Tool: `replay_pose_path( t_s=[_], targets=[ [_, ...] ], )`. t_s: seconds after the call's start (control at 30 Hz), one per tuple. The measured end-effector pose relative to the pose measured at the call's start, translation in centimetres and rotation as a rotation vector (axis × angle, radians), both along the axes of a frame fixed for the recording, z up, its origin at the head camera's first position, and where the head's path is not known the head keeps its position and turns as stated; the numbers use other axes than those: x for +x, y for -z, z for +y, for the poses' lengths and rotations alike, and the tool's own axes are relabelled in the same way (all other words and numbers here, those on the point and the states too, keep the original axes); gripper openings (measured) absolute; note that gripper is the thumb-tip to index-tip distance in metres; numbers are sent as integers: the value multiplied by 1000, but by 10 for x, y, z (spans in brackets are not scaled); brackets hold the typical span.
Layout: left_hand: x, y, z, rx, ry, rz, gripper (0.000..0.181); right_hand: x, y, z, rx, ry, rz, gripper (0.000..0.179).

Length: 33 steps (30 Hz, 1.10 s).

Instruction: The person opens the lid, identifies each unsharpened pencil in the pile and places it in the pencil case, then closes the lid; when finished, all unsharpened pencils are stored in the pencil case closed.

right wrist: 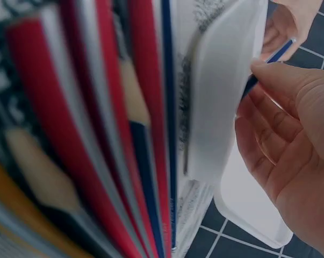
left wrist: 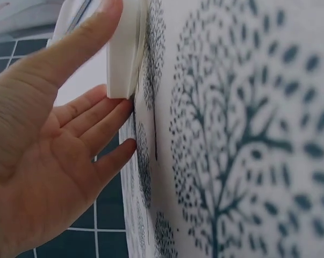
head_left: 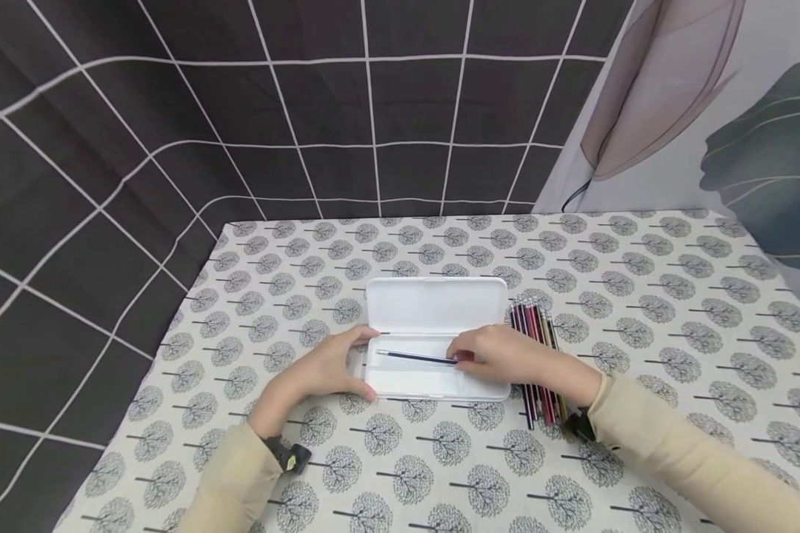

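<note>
A white pencil case [head_left: 410,383] lies on the patterned cloth, its lid [head_left: 436,305] raised at the back. My left hand [head_left: 330,363] spans the left end of the case, thumb at the near corner and fingers toward the hinge side. In the left wrist view those fingers are extended, with their tips against the case end [left wrist: 121,64]. A dark blue pencil [head_left: 407,356] with a pale tip end lies across the case, pointing left. My right hand [head_left: 507,354] pinches its right end over the tray; the right wrist view shows thumb and fingers on the pencil [right wrist: 280,51].
Just right of the case several pencils [head_left: 532,318], red, dark blue and gold, lie side by side under my right forearm. The tree-print tablecloth [head_left: 440,459] covers the table. Black gridded fabric [head_left: 407,104] hangs behind and to the left; a leaf-print curtain [head_left: 680,89] hangs at the right.
</note>
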State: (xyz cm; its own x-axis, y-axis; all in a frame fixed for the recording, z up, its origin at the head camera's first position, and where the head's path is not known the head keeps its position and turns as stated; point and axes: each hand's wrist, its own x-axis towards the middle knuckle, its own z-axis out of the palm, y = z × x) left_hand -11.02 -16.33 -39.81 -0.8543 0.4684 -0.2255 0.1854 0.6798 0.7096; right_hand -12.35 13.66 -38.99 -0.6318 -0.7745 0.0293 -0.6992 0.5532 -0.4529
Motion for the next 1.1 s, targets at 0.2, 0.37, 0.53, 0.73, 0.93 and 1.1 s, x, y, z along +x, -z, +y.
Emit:
replay_pose_path(
  t_s=[0.2,0.37,0.53,0.73,0.93,1.1],
  targets=[
    [0,-3,2,-39,39,27,92,5,4,3,23,17,-6,18],
    [1,-5,3,-36,36,17,92,11,7,9,9,2,24,21],
    [3,-6,2,-20,37,18,92,16,5,24,-24,16,74,22],
    [1,-7,2,-18,42,14,91,19,2,52,-230,144,139,19],
    [3,-6,0,-34,56,12,91,23,6,70,-222,360,25,19],
    [2,-10,4,-43,74,10,91,30,10,78,-182,516,-184,18]
  ],
)
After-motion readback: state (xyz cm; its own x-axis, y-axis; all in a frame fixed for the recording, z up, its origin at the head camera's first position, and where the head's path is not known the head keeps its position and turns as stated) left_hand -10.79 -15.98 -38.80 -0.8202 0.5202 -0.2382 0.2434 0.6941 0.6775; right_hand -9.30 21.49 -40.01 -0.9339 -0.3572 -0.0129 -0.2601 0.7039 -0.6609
